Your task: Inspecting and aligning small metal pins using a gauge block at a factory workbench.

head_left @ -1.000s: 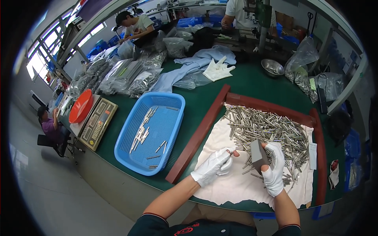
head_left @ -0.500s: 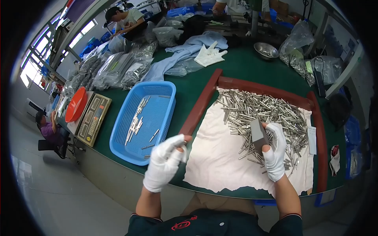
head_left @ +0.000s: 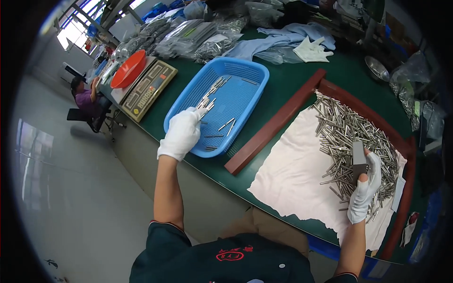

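Left hand (head_left: pixel 181 134) is over the near-left rim of the blue basket (head_left: pixel 243 101), fingertips down at the loose metal pins (head_left: pixel 217 87) inside. Glove back hides the grip, so can't tell if it's pinching a pin or has let go. Right hand (head_left: pixel 368 188) is closed around a grey block (head_left: pixel 358 153), held upright over the pin pile (head_left: pixel 347 122) on the pale cloth (head_left: pixel 297 165). Pile sits inside red-brown bars (head_left: pixel 278 125) on the green worktop (head_left: pixel 290 78).

My read: step in hand is a drop-off at the basket, probably of a pin tried against the block. Far from done, judging by pile vs basket count. Next move calls for opening the left fingers if loaded, clearing the rim, then a single pin from the pile's near edge; right just needs to keep the block steady.
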Demonstrator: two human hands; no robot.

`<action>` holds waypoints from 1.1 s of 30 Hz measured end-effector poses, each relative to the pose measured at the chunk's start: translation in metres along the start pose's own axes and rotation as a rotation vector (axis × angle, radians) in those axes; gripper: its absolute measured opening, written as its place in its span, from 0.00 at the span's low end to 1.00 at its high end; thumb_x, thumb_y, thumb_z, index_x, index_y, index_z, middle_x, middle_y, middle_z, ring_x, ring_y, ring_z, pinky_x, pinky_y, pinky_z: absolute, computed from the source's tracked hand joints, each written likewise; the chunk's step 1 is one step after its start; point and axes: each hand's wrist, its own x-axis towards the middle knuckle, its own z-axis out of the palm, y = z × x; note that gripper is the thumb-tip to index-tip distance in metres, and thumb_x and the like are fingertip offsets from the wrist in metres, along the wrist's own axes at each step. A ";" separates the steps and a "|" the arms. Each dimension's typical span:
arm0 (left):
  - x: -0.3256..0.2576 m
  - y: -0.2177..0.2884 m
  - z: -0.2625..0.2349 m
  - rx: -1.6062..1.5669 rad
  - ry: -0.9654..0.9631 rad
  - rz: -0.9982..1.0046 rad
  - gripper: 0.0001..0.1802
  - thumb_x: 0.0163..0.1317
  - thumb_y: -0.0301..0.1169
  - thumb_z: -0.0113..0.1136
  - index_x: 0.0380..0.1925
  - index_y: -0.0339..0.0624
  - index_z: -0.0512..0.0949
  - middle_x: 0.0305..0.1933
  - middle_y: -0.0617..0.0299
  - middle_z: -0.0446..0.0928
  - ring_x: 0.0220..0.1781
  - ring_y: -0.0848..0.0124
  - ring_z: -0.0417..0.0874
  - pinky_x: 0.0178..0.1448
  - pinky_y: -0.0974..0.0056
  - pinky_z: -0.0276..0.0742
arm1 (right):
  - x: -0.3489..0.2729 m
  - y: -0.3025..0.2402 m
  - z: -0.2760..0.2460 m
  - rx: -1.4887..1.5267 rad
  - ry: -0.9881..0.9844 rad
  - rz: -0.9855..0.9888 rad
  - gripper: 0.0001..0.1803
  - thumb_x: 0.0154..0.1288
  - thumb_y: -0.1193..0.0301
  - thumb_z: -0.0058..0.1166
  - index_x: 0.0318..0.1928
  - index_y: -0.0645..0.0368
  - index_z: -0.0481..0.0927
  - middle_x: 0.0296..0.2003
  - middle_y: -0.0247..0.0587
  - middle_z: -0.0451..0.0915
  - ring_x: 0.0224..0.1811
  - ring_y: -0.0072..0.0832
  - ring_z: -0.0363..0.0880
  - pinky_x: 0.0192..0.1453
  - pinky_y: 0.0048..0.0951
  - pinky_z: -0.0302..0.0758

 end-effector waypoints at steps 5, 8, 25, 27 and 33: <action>0.007 0.040 -0.010 0.083 0.300 -0.055 0.14 0.56 0.22 0.58 0.44 0.37 0.79 0.39 0.50 0.79 0.39 0.52 0.81 0.45 0.57 0.77 | -0.002 0.004 -0.003 0.012 0.029 0.053 0.44 0.56 0.37 0.54 0.52 0.71 0.73 0.50 0.47 0.71 0.55 0.35 0.70 0.64 0.35 0.63; 0.003 0.098 0.002 -0.326 0.310 0.045 0.14 0.53 0.20 0.62 0.42 0.38 0.79 0.33 0.51 0.79 0.34 0.53 0.82 0.38 0.58 0.77 | 0.002 0.002 -0.004 0.004 0.048 0.030 0.43 0.57 0.39 0.54 0.52 0.71 0.72 0.51 0.48 0.72 0.56 0.36 0.70 0.64 0.35 0.64; 0.025 0.239 0.109 -0.455 -0.265 0.539 0.04 0.50 0.26 0.58 0.26 0.39 0.78 0.26 0.51 0.76 0.30 0.54 0.80 0.37 0.55 0.75 | 0.014 0.002 -0.009 -0.109 0.107 -0.065 0.34 0.54 0.48 0.61 0.48 0.67 0.75 0.46 0.45 0.76 0.50 0.37 0.72 0.57 0.34 0.67; 0.025 0.242 0.113 -0.383 -0.261 0.534 0.03 0.49 0.26 0.57 0.24 0.39 0.77 0.26 0.51 0.76 0.29 0.54 0.79 0.36 0.55 0.75 | 0.014 0.000 -0.008 -0.105 0.101 -0.066 0.34 0.54 0.49 0.62 0.48 0.66 0.75 0.45 0.45 0.76 0.49 0.37 0.72 0.56 0.34 0.68; 0.024 0.246 0.106 -0.195 -0.263 0.565 0.04 0.47 0.25 0.55 0.23 0.37 0.77 0.24 0.48 0.76 0.27 0.52 0.80 0.35 0.53 0.75 | 0.014 -0.005 -0.008 -0.143 0.069 -0.099 0.32 0.53 0.51 0.62 0.48 0.66 0.75 0.45 0.45 0.76 0.48 0.37 0.72 0.55 0.34 0.68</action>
